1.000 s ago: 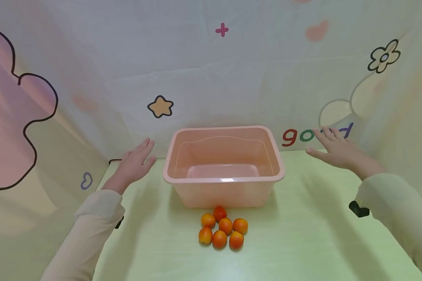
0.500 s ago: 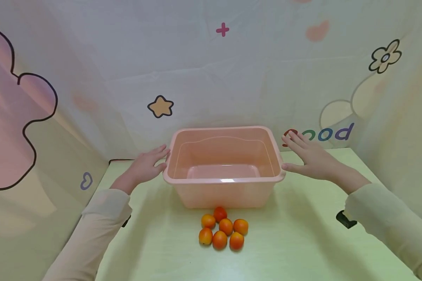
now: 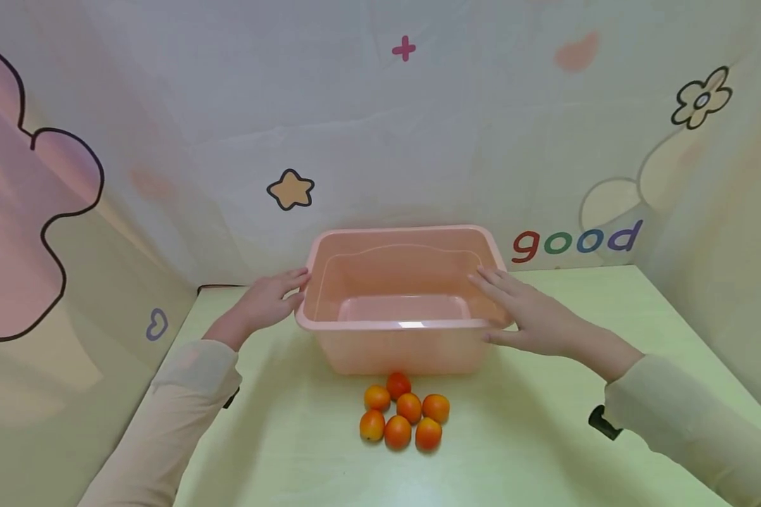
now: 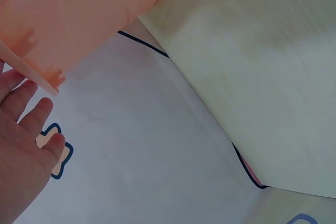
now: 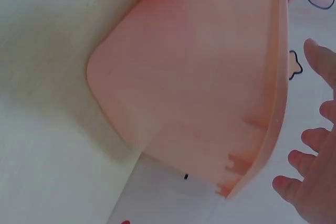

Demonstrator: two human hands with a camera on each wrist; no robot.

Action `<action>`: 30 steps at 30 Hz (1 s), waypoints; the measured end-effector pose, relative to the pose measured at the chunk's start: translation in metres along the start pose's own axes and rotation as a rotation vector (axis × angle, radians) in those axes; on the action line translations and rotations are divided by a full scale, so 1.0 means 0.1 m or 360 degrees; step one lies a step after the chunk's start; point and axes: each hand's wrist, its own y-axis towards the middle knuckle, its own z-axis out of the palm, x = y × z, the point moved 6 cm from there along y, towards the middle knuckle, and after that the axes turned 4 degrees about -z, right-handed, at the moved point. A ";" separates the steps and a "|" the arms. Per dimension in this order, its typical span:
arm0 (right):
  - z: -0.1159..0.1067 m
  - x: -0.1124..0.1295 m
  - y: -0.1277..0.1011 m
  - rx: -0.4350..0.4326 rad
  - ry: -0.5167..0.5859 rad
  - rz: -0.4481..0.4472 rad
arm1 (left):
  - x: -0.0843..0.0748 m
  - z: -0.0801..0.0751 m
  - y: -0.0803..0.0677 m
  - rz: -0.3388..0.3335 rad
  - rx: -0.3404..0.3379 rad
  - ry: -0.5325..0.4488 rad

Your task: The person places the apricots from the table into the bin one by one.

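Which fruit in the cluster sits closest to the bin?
The reddest fruit at the cluster's far tip, right in front of the pink bin wall. The other six sit nearer the camera and look more orange.

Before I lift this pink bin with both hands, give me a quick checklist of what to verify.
1. Left hand at the pink bin's left rim: ok, fingertips at the rim, fingers straight.
2. Right hand at the right rim: ok, fingers lie over the rim, thumb below it.
3. Firm grip under both rims: not ok, neither hand is curled round the rim.
4. Bin empty: ok, the bare floor shows in the head view.
5. Orange fruits out of the way: ok, all seven sit on the table in front of the bin, apart from both hands.
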 end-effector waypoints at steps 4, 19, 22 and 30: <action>0.08 0.13 -0.01 -0.0031 0.0023 -0.0064 | -0.01 -0.01 0.01 0.0021 -0.0012 0.0020; 0.37 0.62 -0.08 -0.0213 -0.0188 -0.0637 | 0.01 -0.02 0.02 -0.0076 0.0062 -0.0086; 0.57 0.59 -0.06 0.0065 -0.0091 -0.0517 | 0.01 -0.01 0.02 -0.0095 0.0072 -0.0090; 1.00 0.47 0.01 0.0385 0.0147 -0.0427 | 0.02 0.01 0.00 -0.0102 0.0077 -0.0097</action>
